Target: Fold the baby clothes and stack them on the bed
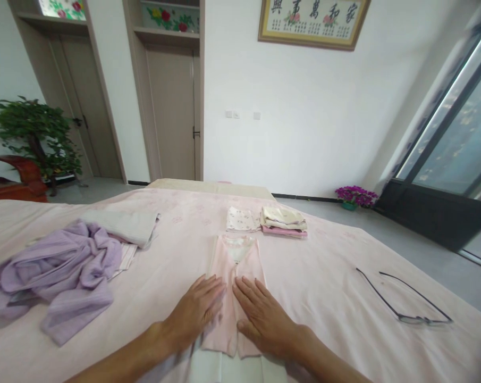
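Note:
A small pink garment (246, 268) with a V-shaped neckline lies on the pink bedspread in front of me, on top of a pale whitish cloth (220, 368). My left hand (196, 311) rests flat on its left side, fingers stretched out. On its right side lies my right hand (264, 319), palm down, with the fingers extended. Neither hand grips anything. Beyond the garment are a folded white patterned cloth (241, 219) and, touching it, a stack of folded cream and pink clothes (284, 221).
A rumpled purple cloth (65, 266) lies at left, beside a white folded cloth (124, 224). Black-framed glasses (413, 319) lie open at right on the bedspread (323, 276). Behind are a potted plant (35, 133), purple flowers (355, 196) and doors.

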Demonstrator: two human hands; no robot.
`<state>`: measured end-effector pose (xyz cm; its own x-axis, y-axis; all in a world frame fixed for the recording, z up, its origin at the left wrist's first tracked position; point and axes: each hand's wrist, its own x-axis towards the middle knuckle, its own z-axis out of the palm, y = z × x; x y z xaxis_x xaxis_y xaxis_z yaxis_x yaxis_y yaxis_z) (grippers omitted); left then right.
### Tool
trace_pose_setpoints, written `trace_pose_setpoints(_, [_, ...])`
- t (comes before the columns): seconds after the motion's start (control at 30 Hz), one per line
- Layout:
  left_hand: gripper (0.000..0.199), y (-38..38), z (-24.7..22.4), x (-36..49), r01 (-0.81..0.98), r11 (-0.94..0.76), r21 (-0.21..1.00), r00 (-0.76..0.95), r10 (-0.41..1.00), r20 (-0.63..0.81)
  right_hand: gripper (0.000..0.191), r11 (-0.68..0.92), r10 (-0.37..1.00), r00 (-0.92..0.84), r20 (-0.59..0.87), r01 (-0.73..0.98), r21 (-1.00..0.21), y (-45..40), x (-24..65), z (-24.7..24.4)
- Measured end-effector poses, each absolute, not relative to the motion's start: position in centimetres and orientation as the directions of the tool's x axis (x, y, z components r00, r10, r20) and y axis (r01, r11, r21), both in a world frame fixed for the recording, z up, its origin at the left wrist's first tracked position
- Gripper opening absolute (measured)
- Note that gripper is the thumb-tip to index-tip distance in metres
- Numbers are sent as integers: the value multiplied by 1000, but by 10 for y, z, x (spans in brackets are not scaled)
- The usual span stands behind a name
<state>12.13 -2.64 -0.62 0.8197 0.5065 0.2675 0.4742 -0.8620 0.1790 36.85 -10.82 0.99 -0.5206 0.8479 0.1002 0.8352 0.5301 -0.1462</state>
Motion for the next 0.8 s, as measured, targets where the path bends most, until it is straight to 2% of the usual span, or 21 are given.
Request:
trace_pose_setpoints(0.1, [49, 11, -1, 138, 551, -816, 173, 732, 572, 371, 66, 540, 841, -529, 113, 823, -174, -115, 365, 10])
trace_pose_setpoints(0.17, [58, 39, 2, 152, 593, -789, 158, 704, 604, 375, 66, 545, 838, -528, 137, 820, -175, -116, 366, 8])
trace_pose_setpoints(0.4, [71, 97, -12, 180, 708, -673, 214, 660, 738, 137, 66, 567, 820, -537, 197, 810, -153, -115, 369, 3])
trace_pose_setpoints(0.53, [68, 95, -19, 179, 727, -650, 223, 639, 759, 126, 63, 550, 835, -523, 172, 806, -219, -115, 369, 9])
trace_pose_setpoints(0.6, [65, 85, -18, 171, 717, -657, 233, 639, 753, 157, 55, 535, 845, -504, 180, 798, -277, -116, 372, 16])
trace_pose_setpoints(0.67, [59, 69, -16, 156, 665, -702, 255, 657, 713, 247, 45, 510, 859, -458, 229, 799, -318, -119, 380, 26])
trace_pose_setpoints(0.73, [46, 49, -12, 135, 569, -773, 282, 684, 635, 359, 34, 479, 874, -411, 258, 817, -320, -123, 391, 36])
trace_pose_setpoints(0.8, [34, 27, -7, 111, 453, -837, 307, 728, 546, 413, 26, 448, 891, -398, 217, 847, -286, -130, 401, 44])
